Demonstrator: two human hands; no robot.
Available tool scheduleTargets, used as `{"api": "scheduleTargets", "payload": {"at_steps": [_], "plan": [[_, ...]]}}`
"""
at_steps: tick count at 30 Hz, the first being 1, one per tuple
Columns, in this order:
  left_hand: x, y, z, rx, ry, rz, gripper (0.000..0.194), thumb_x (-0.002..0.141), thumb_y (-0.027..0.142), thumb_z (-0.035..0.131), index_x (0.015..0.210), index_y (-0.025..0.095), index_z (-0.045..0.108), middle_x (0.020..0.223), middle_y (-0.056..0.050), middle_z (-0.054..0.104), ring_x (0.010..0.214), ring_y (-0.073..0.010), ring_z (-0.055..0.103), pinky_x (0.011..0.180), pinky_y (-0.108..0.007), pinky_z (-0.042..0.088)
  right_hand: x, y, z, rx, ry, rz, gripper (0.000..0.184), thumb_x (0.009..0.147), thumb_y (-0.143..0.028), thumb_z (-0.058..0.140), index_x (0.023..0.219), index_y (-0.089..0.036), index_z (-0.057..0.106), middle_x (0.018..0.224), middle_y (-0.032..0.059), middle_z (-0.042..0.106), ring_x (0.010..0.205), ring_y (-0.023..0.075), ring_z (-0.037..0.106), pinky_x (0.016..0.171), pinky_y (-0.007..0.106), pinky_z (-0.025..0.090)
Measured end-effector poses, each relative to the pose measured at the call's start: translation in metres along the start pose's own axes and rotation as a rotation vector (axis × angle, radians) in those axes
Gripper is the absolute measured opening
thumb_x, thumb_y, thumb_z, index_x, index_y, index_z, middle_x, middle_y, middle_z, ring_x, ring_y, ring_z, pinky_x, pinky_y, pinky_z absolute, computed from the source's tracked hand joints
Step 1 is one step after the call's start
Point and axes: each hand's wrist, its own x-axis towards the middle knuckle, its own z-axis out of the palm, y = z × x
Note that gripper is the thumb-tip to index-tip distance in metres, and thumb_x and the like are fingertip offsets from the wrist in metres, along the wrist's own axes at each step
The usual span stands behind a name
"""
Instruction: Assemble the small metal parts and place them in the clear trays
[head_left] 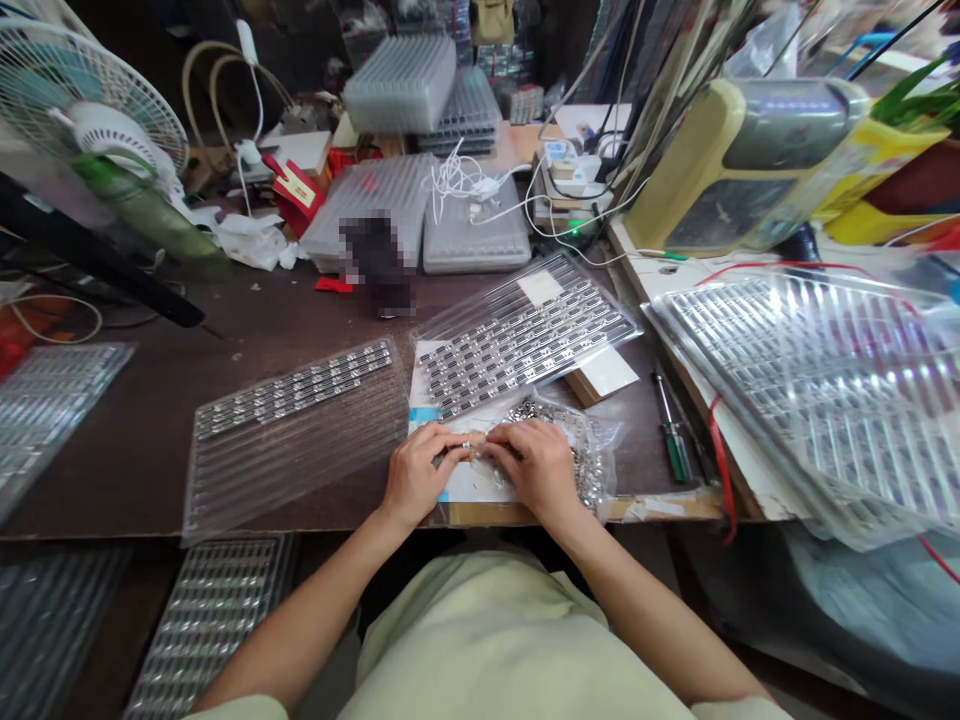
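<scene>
My left hand [421, 470] pinches a small metal part [467, 446] between thumb and fingertips, above a white sheet [480, 485] at the table's front edge. Close beside it, the fingers of my right hand [538, 462] are pressed together; what they hold is too small to make out. Against the right hand lies a clear bag of small shiny metal parts [592, 450]. Just beyond the hands, a clear ribbed tray [517, 310] carries rows of small black-and-silver parts. To the left sits another ribbed tray [300, 460], its far rows filled with similar parts.
A green-handled screwdriver [675, 450] lies right of the bag. Stacked clear trays [817, 400] stand at the right, near a cream-coloured machine [742, 170]. More tray stacks [375, 200] and a white cable [465, 185] are at the back. A fan [97, 110] stands far left.
</scene>
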Motion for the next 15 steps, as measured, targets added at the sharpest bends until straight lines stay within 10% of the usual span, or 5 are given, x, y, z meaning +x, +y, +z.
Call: {"api": "scheduleTargets", "payload": {"at_steps": [8, 15], "plan": [[0.001, -0.004, -0.003, -0.118, 0.111, -0.104, 0.014, 0.083, 0.031, 0.062, 0.086, 0.019, 0.069, 0.087, -0.005, 0.066, 0.070, -0.0126, 0.062, 0.058, -0.021, 0.050, 0.007, -0.018, 0.024, -0.061, -0.048, -0.039, 0.012, 0.086, -0.038, 0.062, 0.085, -0.032, 0.073, 0.090, -0.0002, 0.069, 0.083, 0.0171, 0.050, 0.076, 0.035, 0.031], [0.001, -0.004, -0.002, -0.143, 0.115, -0.135, 0.012, 0.083, 0.028, 0.063, 0.085, 0.019, 0.069, 0.087, -0.004, 0.066, 0.071, -0.0124, 0.062, 0.059, -0.021, 0.050, -0.004, -0.001, 0.002, -0.193, -0.083, -0.097, 0.024, 0.086, -0.030, 0.062, 0.110, -0.025, 0.066, 0.112, 0.0017, 0.066, 0.101, 0.0229, 0.048, 0.082, 0.036, 0.033]]}}
